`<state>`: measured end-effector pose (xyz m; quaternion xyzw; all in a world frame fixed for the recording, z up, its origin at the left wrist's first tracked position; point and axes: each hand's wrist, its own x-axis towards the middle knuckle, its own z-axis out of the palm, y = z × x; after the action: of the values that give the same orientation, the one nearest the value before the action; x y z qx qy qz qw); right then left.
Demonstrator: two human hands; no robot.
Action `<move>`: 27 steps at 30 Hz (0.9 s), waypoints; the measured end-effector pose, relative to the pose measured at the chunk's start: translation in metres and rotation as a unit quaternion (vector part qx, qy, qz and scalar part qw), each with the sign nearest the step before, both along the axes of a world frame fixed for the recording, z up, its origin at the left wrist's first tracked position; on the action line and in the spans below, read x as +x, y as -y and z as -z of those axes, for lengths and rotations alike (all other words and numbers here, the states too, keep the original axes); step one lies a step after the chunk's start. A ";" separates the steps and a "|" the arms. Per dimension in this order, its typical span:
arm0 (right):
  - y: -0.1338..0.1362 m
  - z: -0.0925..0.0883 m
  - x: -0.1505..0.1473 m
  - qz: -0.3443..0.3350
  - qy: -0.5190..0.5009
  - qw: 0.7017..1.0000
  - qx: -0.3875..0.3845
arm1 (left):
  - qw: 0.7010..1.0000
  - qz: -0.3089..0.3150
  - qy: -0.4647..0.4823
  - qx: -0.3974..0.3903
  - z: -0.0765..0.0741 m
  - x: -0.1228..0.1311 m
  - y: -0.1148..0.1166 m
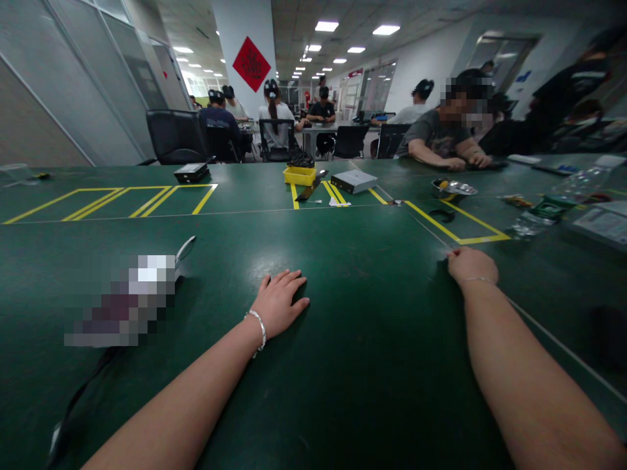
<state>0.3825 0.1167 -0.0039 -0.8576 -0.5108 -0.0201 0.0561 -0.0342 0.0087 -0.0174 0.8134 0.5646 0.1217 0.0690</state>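
My left hand (279, 301) lies palm down on the green tabletop (367, 365), fingers stretched out and thumb apart, with nothing in it. A braided silver bracelet (260, 333) circles that wrist. Farther right, my right hand (473, 264) rests on the table with its fingers curled together, close to a pale seam and a yellow tape corner. Anything between those fingertips is hidden or too small to name. A thin bracelet (479, 279) is on the right wrist. Left of my left hand lies a blurred-out oblong object (130, 300) with a black strap and a white cord.
Across the table are a yellow bin (300, 175), a flat grey box (353, 181), a black box (191, 172) and a metal dish (443, 189). A plastic bottle (543, 212) lies at right. A person in a dark shirt (434, 134) sits opposite.
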 end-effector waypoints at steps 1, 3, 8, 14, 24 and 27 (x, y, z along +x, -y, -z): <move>0.000 0.000 -0.003 -0.006 0.004 1.000 0.001 | 1.000 0.000 0.000 0.000 0.000 0.000 0.000; -0.001 0.000 -0.008 -0.010 0.012 1.000 0.007 | 1.000 -0.001 0.000 0.002 0.001 0.000 0.000; 0.000 0.001 -0.018 -0.014 0.015 0.999 0.049 | 1.000 -0.003 -0.003 0.004 0.001 0.001 0.000; -0.002 -0.002 -0.039 -0.068 -0.001 0.990 0.127 | 1.000 -0.004 -0.003 0.004 0.001 0.001 0.000; 0.038 -0.004 -0.193 -0.498 -0.127 0.846 0.142 | 0.997 -0.016 0.076 -0.001 -0.005 0.003 0.002; 0.066 0.002 -0.236 -0.604 -0.139 0.772 0.139 | 0.992 -0.010 0.122 -0.017 -0.008 0.005 0.001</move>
<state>0.1461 0.0511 -0.0057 -0.3486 -0.9020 0.0666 0.2458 -0.0293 0.0073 -0.0091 0.7852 0.5623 0.2116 0.1499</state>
